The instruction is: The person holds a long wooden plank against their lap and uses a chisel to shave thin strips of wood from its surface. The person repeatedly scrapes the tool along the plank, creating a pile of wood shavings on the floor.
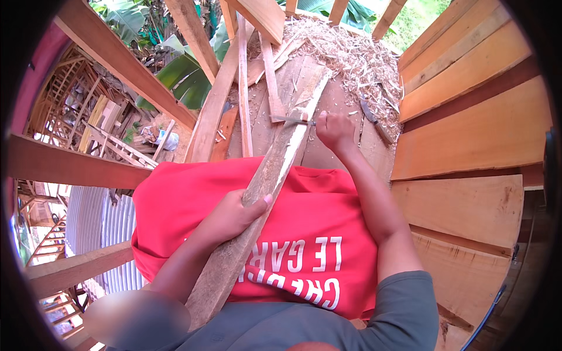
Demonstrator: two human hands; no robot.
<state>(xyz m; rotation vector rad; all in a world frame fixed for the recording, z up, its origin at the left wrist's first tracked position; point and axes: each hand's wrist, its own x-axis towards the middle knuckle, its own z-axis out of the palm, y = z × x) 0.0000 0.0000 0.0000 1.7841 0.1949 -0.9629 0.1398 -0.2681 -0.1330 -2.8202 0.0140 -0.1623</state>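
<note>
A long, rough wooden board (275, 152) slants across my lap and away from me, its right edge freshly pared and pale. My left hand (240, 213) grips the board around its nearer half, with the thumb on top. My right hand (335, 131) is a fist around the handle of a knife (290, 119). Its narrow blade lies across the board's far part, against the pared edge; the fist hides most of the handle. Beneath the board, a red cloth (316, 205) with white lettering covers my lap.
Wood shavings (357, 52) are heaped at the far end of the plank floor. A second knife (376, 121) lies beside them. Loose wooden strips (244, 88) lean at the far left. Slatted railings (82, 164) stand on the left, plank walls (474, 134) on the right.
</note>
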